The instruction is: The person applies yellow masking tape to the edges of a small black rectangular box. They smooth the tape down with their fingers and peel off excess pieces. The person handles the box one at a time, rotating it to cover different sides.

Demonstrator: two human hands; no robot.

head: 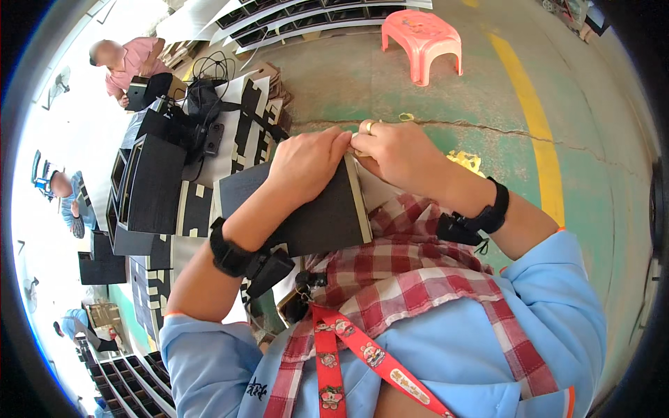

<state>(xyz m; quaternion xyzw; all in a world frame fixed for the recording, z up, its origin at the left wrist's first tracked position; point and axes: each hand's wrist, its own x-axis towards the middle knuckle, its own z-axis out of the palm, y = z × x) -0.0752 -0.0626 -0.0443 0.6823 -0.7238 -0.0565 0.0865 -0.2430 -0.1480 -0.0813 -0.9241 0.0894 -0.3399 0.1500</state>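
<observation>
A black wood-grain box or panel (326, 222) lies in front of me, tilted against my checked apron. Pale masking tape (359, 201) runs along its right edge. My left hand (308, 162) rests over the far part of the black piece, fingers curled over its far edge near the corner. My right hand (400, 151), with a ring on one finger, meets it at that corner. Its fingers pinch a small pale bit, apparently tape, mostly hidden by the fingers. Both wrists wear black straps with small devices.
Black boxes (154, 185) and taped black panels stand on the work table to the left, beside tangled black cables (206, 99). A pink plastic stool (423, 39) stands on the floor ahead. Crumpled yellowish tape (465, 162) lies right. Other people (138, 62) work along the left.
</observation>
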